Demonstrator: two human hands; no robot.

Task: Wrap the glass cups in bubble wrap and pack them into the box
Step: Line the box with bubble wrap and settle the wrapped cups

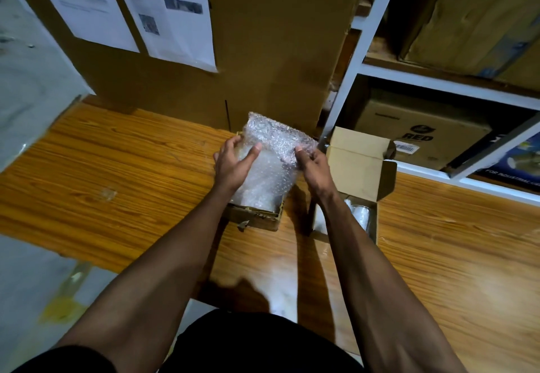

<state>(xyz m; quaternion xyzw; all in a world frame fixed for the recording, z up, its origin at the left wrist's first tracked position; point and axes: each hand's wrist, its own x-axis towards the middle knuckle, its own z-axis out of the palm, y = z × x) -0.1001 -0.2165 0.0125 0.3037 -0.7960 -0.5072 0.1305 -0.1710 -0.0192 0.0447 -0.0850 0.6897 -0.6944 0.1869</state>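
Note:
A sheet of bubble wrap (pixel 270 165) is held upright above a low, worn cardboard tray (pixel 254 217) on the wooden table (pixel 117 173). My left hand (pixel 233 165) grips the wrap's left side, thumb across its front; whether a glass cup is inside it cannot be made out. My right hand (pixel 314 168) pinches the wrap's right edge. To the right stands an open cardboard box (pixel 362 162) with its lid flap raised. Inside it lies a bubble-wrapped cup (pixel 359 213), partly hidden by my right forearm.
Large cardboard cartons (pixel 274 51) with printed sheets (pixel 163 13) taped on them stand behind the tray. A white metal shelf (pixel 438 80) with more cartons rises at the right. A grey floor lies to the left of the table.

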